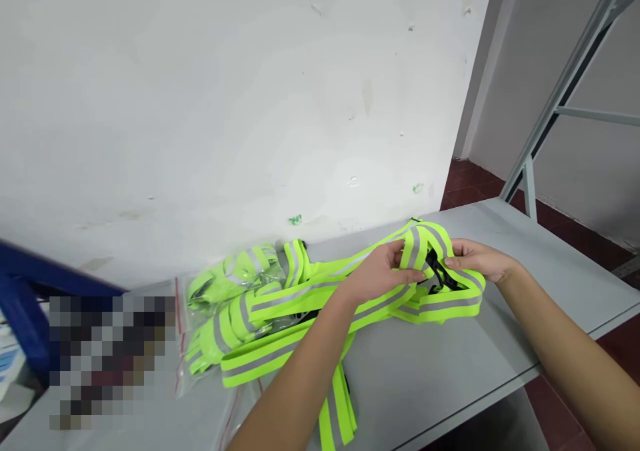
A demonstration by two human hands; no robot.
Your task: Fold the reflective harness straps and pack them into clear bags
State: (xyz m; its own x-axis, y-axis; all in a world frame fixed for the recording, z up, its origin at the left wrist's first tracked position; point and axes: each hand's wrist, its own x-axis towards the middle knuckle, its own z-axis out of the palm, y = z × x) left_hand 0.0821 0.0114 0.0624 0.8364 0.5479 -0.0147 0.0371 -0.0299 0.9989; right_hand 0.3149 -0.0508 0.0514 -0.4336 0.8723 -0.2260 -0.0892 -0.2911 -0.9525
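Note:
A tangle of neon yellow-green reflective straps [300,294] with grey stripes is spread over the table. My left hand [380,271] pinches a looped length of it between thumb and fingers. To the right, my right hand [477,261] grips the far side of the same loop, thumb in front and fingers partly hidden behind. Black plastic buckles [440,271] sit between my two hands. Folded straps in clear plastic bags [225,334] lie left of the loose ones. Some strap ends hang toward the table's front edge, partly covered by my left forearm.
The grey table [400,378] stands against a scuffed white wall [250,104]. A blue metal frame [30,318] is at the left edge, beside a pixelated patch. A grey metal frame [555,111] rises at the back right over the red tiled floor [473,181].

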